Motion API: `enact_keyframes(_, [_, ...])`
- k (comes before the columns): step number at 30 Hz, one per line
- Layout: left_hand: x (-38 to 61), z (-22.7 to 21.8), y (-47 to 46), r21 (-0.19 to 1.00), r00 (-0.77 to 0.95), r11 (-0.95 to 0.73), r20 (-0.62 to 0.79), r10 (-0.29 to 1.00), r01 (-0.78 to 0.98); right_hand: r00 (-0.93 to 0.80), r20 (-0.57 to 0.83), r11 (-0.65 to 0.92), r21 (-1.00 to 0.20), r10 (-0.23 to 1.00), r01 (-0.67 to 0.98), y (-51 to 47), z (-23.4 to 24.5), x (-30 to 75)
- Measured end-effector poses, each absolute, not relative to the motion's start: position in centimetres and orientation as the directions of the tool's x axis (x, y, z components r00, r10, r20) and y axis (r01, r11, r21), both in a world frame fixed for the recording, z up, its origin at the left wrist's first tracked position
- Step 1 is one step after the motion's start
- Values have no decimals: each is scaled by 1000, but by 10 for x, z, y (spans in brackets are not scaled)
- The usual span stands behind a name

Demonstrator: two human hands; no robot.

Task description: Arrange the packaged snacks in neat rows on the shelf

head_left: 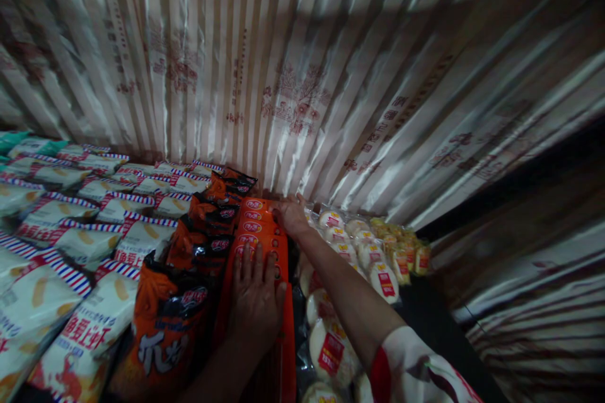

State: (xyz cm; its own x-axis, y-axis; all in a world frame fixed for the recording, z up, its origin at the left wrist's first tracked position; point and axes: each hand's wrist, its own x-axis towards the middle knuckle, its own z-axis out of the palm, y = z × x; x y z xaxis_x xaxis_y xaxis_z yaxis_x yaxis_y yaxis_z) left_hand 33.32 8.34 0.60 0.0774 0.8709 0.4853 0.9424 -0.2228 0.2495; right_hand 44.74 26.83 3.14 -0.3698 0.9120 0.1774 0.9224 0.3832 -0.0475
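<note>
A row of orange packages [276, 247] with red oval logos runs away from me toward the corrugated wall. My left hand [258, 302] lies flat on the near part of that row, fingers spread and palm down. Farther back, my right hand [292, 215] reaches to the row's far right corner. Its fingers stretch over the orange surface there; the fingertips are small and dim. Left of the row stand orange-and-black snack bags [163, 327]. Clear-wrapped round white cakes [331, 352] with red labels lie on the right, partly under my right forearm.
Many white snack bags [85, 327] with striped tops fill the left side. Small yellow packs [404, 258] stand at the far right end, beside a dark shelf edge [439, 315]. A pleated silvery printed sheet [293, 75] rises behind everything.
</note>
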Motion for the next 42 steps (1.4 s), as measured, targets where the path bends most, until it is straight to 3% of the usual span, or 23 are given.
enact_keyframes(14, [333,7,83,251,83,-233,494,865,940,-333,138,339,-25,933,940,263,43,442])
enact_keyframes(21, [334,4,84,291,61,-229,490,869,929,-331,181,333,16,926,943,262,41,441])
enact_keyframes(29, [335,0,84,321,49,-238,502,863,917,-290,336,339,-95,896,936,256,41,461])
enact_keyframes(34, [336,0,84,332,34,-232,508,861,914,-315,449,438,-200,836,877,246,38,475])
enact_keyframes(38, [335,2,84,332,47,-225,468,882,916,-463,451,595,-210,763,776,221,42,478])
enact_keyframes(42, [335,5,83,325,48,-209,440,897,922,-531,406,638,-195,744,745,186,50,477])
